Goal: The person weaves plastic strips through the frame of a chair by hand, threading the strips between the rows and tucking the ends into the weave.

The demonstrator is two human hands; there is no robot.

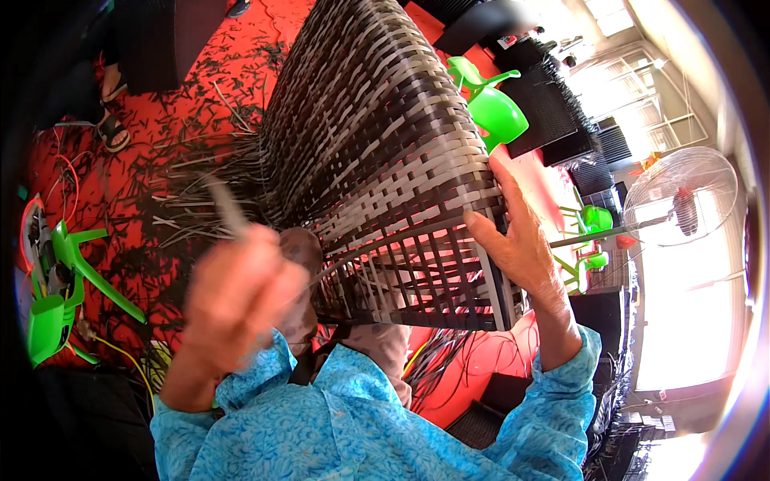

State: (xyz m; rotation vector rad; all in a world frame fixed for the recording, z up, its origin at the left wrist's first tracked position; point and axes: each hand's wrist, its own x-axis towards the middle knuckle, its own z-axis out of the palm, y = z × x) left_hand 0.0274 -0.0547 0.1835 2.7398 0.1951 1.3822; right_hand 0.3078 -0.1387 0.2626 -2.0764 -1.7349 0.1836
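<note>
A large woven wicker furniture piece in dark brown and grey strips rests against my knees, tilted. Its upper part is densely woven; the near lower part is an open lattice. My right hand grips its right-hand edge, thumb on the near face and fingers over the corner. At the left, apart from the weave, my left hand is smeared by motion, its fingers curled round a thin, pale, strip-like thing that points up; its exact kind is unclear. Long loose strip ends fan out from the piece's left side.
Dark strip scraps litter the red floor. Green plastic chairs stand beyond the piece, and a green stool is at left. A pedestal fan stands at right. Another person's sandaled foot shows far left.
</note>
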